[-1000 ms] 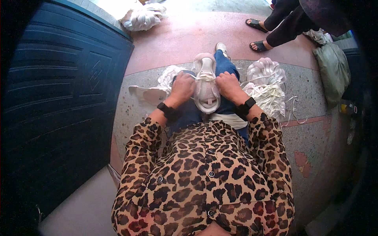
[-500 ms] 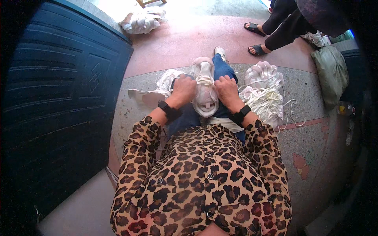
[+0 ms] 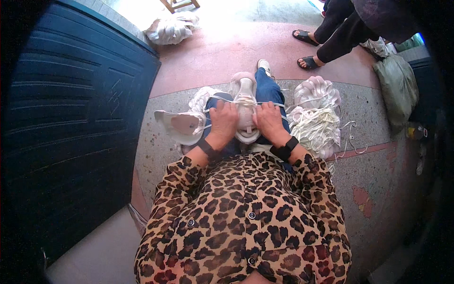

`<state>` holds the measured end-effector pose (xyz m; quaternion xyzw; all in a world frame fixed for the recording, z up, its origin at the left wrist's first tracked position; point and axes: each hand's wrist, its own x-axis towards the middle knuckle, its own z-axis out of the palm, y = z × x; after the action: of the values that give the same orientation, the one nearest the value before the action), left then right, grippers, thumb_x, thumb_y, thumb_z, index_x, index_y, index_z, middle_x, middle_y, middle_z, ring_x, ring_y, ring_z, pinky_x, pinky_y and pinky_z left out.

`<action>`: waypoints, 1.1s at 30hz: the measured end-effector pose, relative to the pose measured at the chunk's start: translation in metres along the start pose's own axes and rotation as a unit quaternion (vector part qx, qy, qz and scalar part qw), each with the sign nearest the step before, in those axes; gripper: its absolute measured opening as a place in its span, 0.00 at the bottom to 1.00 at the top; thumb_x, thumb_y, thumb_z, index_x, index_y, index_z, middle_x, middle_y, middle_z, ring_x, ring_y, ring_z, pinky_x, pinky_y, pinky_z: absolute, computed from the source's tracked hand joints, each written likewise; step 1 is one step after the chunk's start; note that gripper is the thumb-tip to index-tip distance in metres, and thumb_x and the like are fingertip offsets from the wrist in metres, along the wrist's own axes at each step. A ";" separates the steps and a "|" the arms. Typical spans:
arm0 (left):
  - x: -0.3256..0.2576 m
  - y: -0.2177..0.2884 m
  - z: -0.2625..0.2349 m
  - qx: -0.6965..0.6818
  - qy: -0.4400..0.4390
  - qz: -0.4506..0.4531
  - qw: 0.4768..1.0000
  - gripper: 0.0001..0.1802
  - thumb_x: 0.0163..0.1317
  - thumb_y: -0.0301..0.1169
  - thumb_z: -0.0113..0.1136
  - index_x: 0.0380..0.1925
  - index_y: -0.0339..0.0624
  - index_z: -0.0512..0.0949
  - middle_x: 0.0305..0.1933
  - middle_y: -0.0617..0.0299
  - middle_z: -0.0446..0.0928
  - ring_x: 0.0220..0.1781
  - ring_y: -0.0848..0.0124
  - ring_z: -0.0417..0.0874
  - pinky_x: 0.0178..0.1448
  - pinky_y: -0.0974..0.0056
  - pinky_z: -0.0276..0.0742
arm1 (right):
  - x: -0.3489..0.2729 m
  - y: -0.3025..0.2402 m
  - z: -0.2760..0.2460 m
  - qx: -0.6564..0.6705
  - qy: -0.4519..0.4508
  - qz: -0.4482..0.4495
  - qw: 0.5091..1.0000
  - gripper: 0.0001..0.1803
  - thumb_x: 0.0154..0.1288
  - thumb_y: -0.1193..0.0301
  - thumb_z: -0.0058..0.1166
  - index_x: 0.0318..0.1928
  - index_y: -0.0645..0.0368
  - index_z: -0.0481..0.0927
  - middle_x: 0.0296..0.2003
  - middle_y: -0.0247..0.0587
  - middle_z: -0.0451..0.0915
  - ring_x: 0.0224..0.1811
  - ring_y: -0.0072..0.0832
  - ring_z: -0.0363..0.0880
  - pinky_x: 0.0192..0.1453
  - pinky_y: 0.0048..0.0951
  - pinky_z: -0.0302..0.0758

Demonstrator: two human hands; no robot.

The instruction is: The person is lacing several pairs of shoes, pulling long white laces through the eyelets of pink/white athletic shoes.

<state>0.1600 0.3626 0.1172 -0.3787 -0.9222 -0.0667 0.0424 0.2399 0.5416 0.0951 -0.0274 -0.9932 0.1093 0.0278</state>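
A white and pale pink sneaker [image 3: 245, 113] rests on my lap between my jeans-clad legs, toe pointing away from me. My left hand [image 3: 223, 122] is closed on its left side, fingers curled near the lacing. On the opposite side, my right hand [image 3: 269, 120] is curled against the upper with the thumb close to the opening. A white shoelace [image 3: 220, 97] comes out of the eyelets and runs over my left knee; another lace end lies over the right leg. My fingertips are partly hidden.
At my left lie a white shoe piece [image 3: 182, 125] and more pale shoes. A heap of white laces [image 3: 314, 128] and pale shoes [image 3: 318, 92] sits at my right. A blue door [image 3: 85, 104] stands left; a person in black sandals [image 3: 309, 61] stands far right, near a greenish sack [image 3: 397, 90].
Both hands have come nearer to me along the sneaker and closer together. Lace ends now spread out to both sides. The shoe piece at left shows its inside more.
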 end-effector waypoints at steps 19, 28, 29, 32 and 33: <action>0.069 0.002 0.015 -0.087 -0.054 0.205 0.973 0.05 0.57 0.28 0.59 0.30 0.38 0.76 0.34 0.51 0.81 0.45 0.51 0.81 0.48 0.53 0.81 | -0.008 0.018 0.012 0.255 0.150 -0.040 0.954 0.09 0.61 0.75 0.57 0.41 0.62 0.83 0.35 0.51 0.83 0.42 0.50 0.80 0.50 0.46 0.76; 0.115 -0.013 -0.010 -0.548 -0.158 -0.089 0.817 0.14 0.56 0.33 0.73 0.32 0.31 0.84 0.28 0.55 0.83 0.33 0.72 0.81 0.39 0.61 0.78 | 0.017 -0.002 -0.013 -0.081 0.074 -0.112 0.988 0.06 0.58 0.66 0.56 0.35 0.50 0.84 0.36 0.35 0.78 0.45 0.33 0.75 0.51 0.40 0.66; 0.119 -0.011 -0.013 -0.549 -0.169 -0.066 0.816 0.14 0.56 0.33 0.73 0.33 0.31 0.85 0.28 0.56 0.83 0.32 0.72 0.81 0.39 0.62 0.78 | 0.012 0.001 -0.013 -0.056 0.108 -0.139 0.983 0.06 0.58 0.67 0.56 0.35 0.51 0.84 0.37 0.35 0.78 0.46 0.33 0.75 0.52 0.40 0.66; 0.138 -0.013 -0.003 -0.544 -0.213 -0.001 0.812 0.14 0.56 0.33 0.74 0.33 0.32 0.85 0.30 0.57 0.84 0.34 0.71 0.82 0.40 0.63 0.79 | 0.009 -0.012 -0.081 0.010 0.231 -0.216 0.949 0.07 0.58 0.70 0.57 0.38 0.53 0.82 0.35 0.35 0.75 0.46 0.34 0.75 0.53 0.42 0.66; 0.141 -0.013 0.008 -0.537 -0.237 0.026 0.809 0.14 0.56 0.34 0.74 0.33 0.33 0.85 0.30 0.57 0.84 0.35 0.70 0.83 0.41 0.64 0.79 | 0.010 -0.015 -0.124 0.071 0.279 -0.198 0.937 0.09 0.58 0.70 0.57 0.40 0.54 0.82 0.35 0.36 0.76 0.44 0.34 0.76 0.53 0.41 0.67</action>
<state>0.0507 0.4529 0.1265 -0.3685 -0.7109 -0.4585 -0.3855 0.2368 0.5549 0.2200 0.1423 -0.9206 0.1600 0.3266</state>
